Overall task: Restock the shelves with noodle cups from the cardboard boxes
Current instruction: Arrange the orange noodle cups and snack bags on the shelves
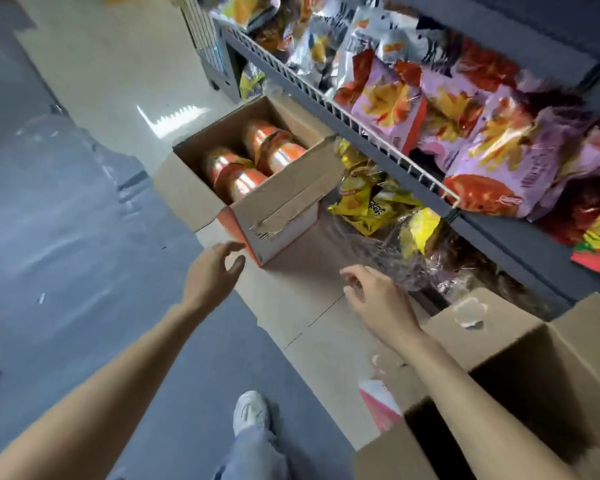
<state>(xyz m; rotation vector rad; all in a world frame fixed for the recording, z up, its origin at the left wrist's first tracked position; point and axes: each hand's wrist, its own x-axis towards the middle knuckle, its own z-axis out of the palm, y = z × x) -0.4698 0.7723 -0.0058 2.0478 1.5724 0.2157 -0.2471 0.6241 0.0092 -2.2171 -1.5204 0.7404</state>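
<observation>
Both forearms reach forward: orange noodle cups (pixel 253 164) lie on their sides in open cardboard box (pixel 257 216) ahead, left hand (pixel 215 271) nearer its corner, right hand (pixel 378 299) trailing, fingers loose, nothing held.

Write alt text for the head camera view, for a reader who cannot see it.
Two bare, empty hands, left hand and right hand, reach toward an open cardboard box on the floor holding orange noodle cups. To the right, wire-fronted shelves hold snack bags, and a second open box sits under the right forearm.
</observation>
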